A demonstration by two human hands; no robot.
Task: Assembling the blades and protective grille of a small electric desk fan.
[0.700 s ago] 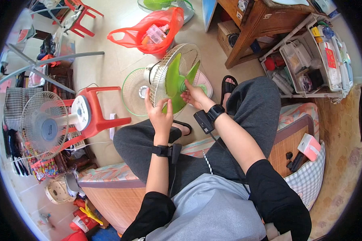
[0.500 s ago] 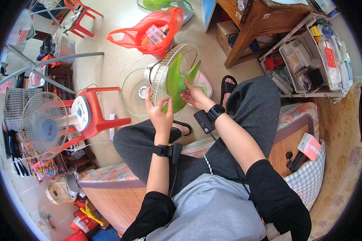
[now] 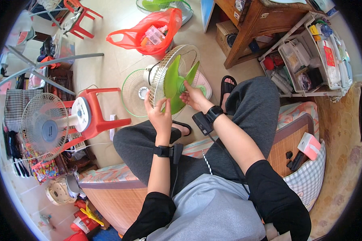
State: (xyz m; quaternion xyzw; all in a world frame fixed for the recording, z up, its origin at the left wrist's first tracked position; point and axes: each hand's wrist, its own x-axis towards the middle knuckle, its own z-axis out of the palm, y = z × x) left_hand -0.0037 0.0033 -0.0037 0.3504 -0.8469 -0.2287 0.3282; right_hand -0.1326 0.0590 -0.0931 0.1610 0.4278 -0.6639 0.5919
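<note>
In front of me on the floor stands an electric fan with its front guard off. Its green fan blade (image 3: pixel 172 81) is exposed inside the cream wire rear guard (image 3: pixel 160 72). My right hand (image 3: pixel 194 97) has thumb and fingers closed at the blade's hub; any small part under the fingertips is hidden. At the lower left of the fan is my left hand (image 3: pixel 158 116), fingers spread. Its index finger rests near the rear guard and another fingertip lies by a lower blade. The detached round front guard (image 3: pixel 126 94), green-rimmed, lies left of the fan.
A red plastic bag (image 3: pixel 153 30) of small items sits in a bin behind the fan. To the left, another fan (image 3: pixel 49 130) rests on a red stool (image 3: pixel 102 106). A wooden desk (image 3: pixel 245 36) and a rack of baskets (image 3: pixel 299 64) stand right. I sit on a mat-covered bed (image 3: pixel 114 205).
Almost nothing differs. Both hands stay at the fan, and the blade and guard have shifted only very slightly in the view.
</note>
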